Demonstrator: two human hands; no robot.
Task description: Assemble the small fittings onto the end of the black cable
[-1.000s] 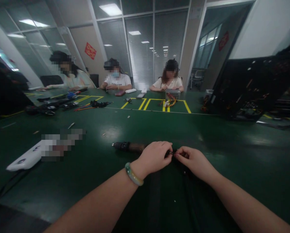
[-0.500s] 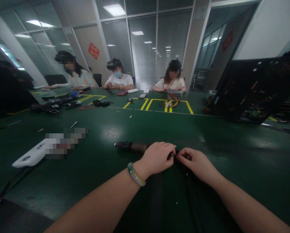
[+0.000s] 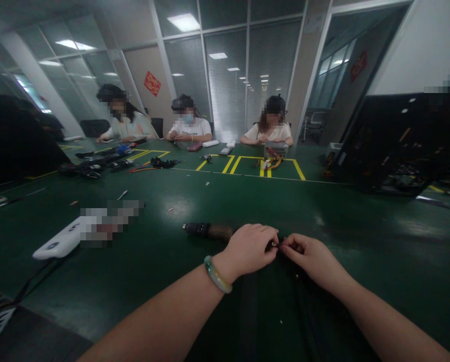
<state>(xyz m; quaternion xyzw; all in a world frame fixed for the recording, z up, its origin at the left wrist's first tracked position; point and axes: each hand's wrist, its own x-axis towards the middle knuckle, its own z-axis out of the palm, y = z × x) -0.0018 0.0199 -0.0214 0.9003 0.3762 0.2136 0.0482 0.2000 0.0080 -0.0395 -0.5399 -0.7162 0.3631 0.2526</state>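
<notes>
My left hand (image 3: 252, 249), a green bangle on its wrist, has its fingers closed round a small dark piece with a shiny brass-coloured end (image 3: 274, 244). Close against it, the thumb and fingertips of my right hand (image 3: 307, 254) are pinched together at the same spot; what they grip is too small and dark to name. Beyond my left hand lies a dark rod-shaped tool (image 3: 219, 232) with a brown middle and a metal tip pointing left, its right end hidden behind the hand. A dark cable-like strip (image 3: 298, 296) runs toward me below my right hand.
A white device (image 3: 61, 241) with a cable lies on the green table (image 3: 164, 281) at left. Wire bundles (image 3: 159, 163) and a grey box with coloured wires (image 3: 275, 150) are farther back. A large black panel (image 3: 390, 143) stands at right. Three people sit across the table.
The view has shifted slightly, so everything sits a little farther right and lower. Both hands stay together in nearly the same pose.
</notes>
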